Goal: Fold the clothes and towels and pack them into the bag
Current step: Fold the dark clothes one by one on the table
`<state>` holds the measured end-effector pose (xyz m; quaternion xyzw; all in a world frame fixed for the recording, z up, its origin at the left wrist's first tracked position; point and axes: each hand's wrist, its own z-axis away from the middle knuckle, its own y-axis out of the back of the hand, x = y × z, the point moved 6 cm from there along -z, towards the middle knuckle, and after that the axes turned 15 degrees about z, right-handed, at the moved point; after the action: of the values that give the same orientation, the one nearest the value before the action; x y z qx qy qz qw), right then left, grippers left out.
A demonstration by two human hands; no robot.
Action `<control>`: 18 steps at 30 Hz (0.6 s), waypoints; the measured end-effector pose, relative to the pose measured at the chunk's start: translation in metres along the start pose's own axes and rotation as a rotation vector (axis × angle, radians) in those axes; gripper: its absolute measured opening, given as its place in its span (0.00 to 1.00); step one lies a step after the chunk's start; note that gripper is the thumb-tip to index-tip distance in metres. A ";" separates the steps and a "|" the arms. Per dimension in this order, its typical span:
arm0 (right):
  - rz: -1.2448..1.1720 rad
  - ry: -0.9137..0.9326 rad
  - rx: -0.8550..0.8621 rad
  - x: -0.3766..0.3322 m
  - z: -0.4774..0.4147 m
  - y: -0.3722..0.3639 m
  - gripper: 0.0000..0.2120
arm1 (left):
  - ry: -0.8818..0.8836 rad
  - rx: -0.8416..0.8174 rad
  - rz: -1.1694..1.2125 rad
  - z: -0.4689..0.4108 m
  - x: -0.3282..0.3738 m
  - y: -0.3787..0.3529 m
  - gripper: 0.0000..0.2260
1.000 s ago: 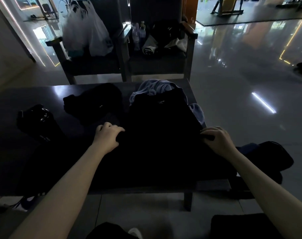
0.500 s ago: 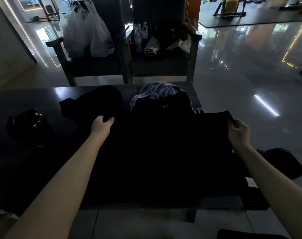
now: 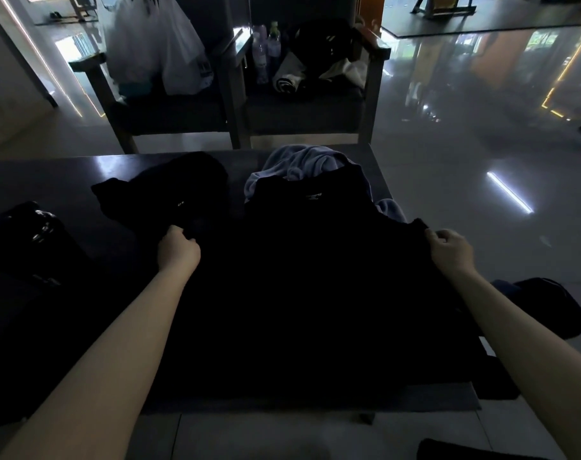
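Scene: A person is standing at a dark table [image 3: 66,174] in a dim hall and working through a pile of laundry.

Step in hand: The person is spreading a black garment [image 3: 309,277] flat across the near half of the table. This looks like the opening of a fold, not its finish.

Left hand: The left hand [image 3: 178,250] is gripping the garment's left edge, with the fingers curled into the cloth.

Right hand: The right hand [image 3: 450,249] is pinching the garment's far right corner, out past the table's end. The two hands are holding well apart and drawing the cloth taut between them.

Task items: A blue-grey towel [image 3: 299,161] is lying bunched at the far edge, partly under the garment's collar. A second black garment [image 3: 169,187] is sitting crumpled just beyond the left hand. What appears to be the black bag [image 3: 23,234] is resting on the table at the far left, well apart from the work. In this light it is too dark to tell whether it is open.

Progress: By the look of it, nothing is folded or packed yet.

Next move: The job is likely calling for laying the held edges down smooth, then bringing one side over the middle without dragging the towel along.

Background: White plastic bags [image 3: 156,48] and bottles [image 3: 269,44] are sitting on the chairs [image 3: 370,81] behind the table.
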<state>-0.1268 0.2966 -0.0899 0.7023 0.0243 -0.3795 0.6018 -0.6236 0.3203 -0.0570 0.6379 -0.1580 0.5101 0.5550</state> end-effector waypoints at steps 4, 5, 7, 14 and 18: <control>-0.024 -0.054 -0.215 0.010 0.012 -0.015 0.22 | -0.342 0.001 -0.379 0.021 0.019 -0.013 0.20; -0.040 -0.067 -0.247 0.013 0.017 -0.017 0.23 | -0.430 -0.043 -0.416 0.030 0.025 -0.020 0.20; -0.066 -0.096 -0.291 0.019 0.029 -0.017 0.25 | -0.487 -0.216 -0.482 0.050 0.029 -0.038 0.20; -0.106 -0.178 -0.395 0.042 0.081 -0.007 0.34 | -0.391 -0.317 -0.689 0.101 -0.004 -0.041 0.29; -0.098 -0.201 -0.483 0.058 0.109 -0.004 0.37 | -0.542 -0.305 -0.701 0.140 -0.005 -0.041 0.27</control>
<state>-0.1422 0.1784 -0.1245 0.4951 0.0882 -0.4595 0.7321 -0.5274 0.2105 -0.0645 0.6740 -0.1454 0.0775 0.7201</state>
